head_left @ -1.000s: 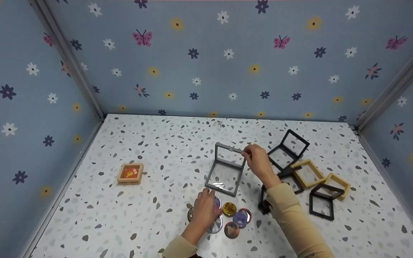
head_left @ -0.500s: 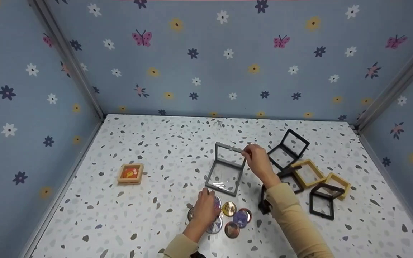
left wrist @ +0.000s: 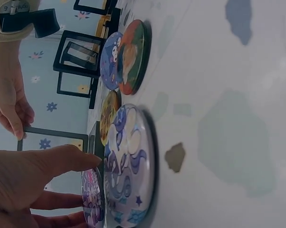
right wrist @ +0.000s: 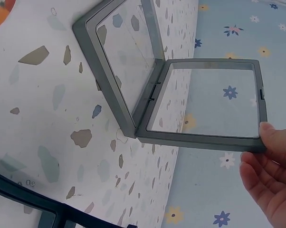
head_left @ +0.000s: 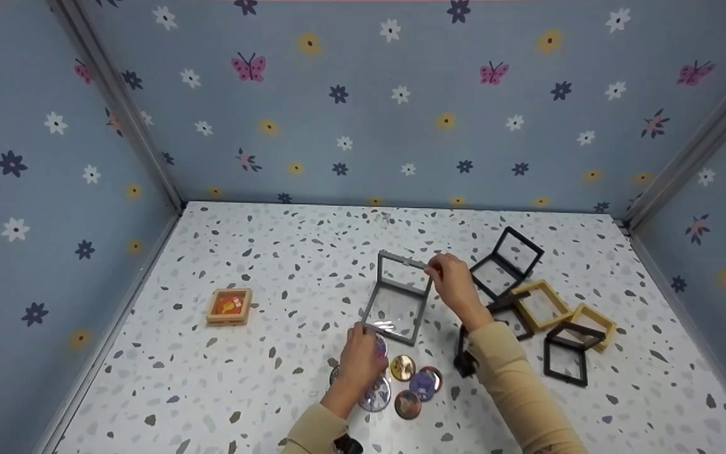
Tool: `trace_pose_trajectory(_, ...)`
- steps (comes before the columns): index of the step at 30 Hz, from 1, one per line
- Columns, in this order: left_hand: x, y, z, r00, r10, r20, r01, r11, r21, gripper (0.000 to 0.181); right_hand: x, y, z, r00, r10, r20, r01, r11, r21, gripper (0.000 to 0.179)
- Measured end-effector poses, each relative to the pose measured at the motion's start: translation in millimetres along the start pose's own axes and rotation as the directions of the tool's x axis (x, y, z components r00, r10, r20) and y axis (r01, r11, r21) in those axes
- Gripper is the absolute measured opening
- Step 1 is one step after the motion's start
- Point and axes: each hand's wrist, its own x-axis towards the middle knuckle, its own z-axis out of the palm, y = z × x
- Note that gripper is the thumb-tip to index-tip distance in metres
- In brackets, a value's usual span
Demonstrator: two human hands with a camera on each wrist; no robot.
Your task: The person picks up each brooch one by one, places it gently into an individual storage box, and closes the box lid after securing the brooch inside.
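My right hand [head_left: 454,284] pinches the upper right corner of a grey hinged display frame [right wrist: 195,140]. Its lid is raised and its base lies on the speckled table; both halves hold clear film. In front of the base, my left hand [head_left: 360,358] has its thumb and fingers at a pink-purple round button badge [left wrist: 90,197], pinching it by the edge. A larger purple-and-white badge [left wrist: 128,164] lies flat just beneath that hand. Beside it are a yellow badge [head_left: 403,367], a violet badge [head_left: 423,385] and a reddish badge [head_left: 408,405].
Several black hinged frames, one a small black frame [head_left: 565,378], stand or lie at right among two yellow frames, including a yellow frame [head_left: 554,296]. A small wooden frame [head_left: 247,307] with an orange picture sits at left. Flower-patterned walls [head_left: 363,145] enclose the table.
My left hand has shifted slightly away from me, toward the grey frame, and the pink-purple badge has moved with it. The right hand and the raised lid have stayed put.
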Motion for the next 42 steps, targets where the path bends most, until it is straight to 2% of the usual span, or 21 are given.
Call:
trace_pose_trajectory(5,9.8,2.3,-3.4,0.999,0.037,-0.035,-0.037,0.999,0.004,0.041,-1.0,0,0,1.000,-0.004,-0.009,0.004,1.000,0.008,0.006)
trace_pose_trajectory(11,26.0,3.9,-3.3,0.996,0.083,-0.034,-0.082,0.996,0.027,0.043,-1.7,1,0,1.000,-0.013,-0.022,0.013,1.000,0.014,0.007)
trace_pose_trajectory(20,49.8,6.4,5.4,0.998,0.056,-0.007,-0.056,0.998,0.032,0.042,-2.0,1,-1,0.999,-0.019,-0.028,0.020,1.000,0.019,0.006)
trace_pose_trajectory(27,62.5,11.3,14.3,0.999,0.053,-0.001,-0.053,0.998,0.028,0.044,-1.7,1,0,0.999,-0.020,-0.025,0.020,1.000,-0.003,0.006)
trace_pose_trajectory(35,73.5,13.3,22.8,0.998,0.044,0.043,-0.048,0.993,0.109,0.045,-1.3,2,0,1.000,0.002,-0.010,-0.002,1.000,-0.002,0.006)
trace_pose_trajectory(42,79.1,15.5,27.6,0.995,0.072,0.063,-0.085,0.970,0.229,0.045,-1.8,2,0,0.999,-0.027,-0.023,0.027,1.000,0.012,0.006)
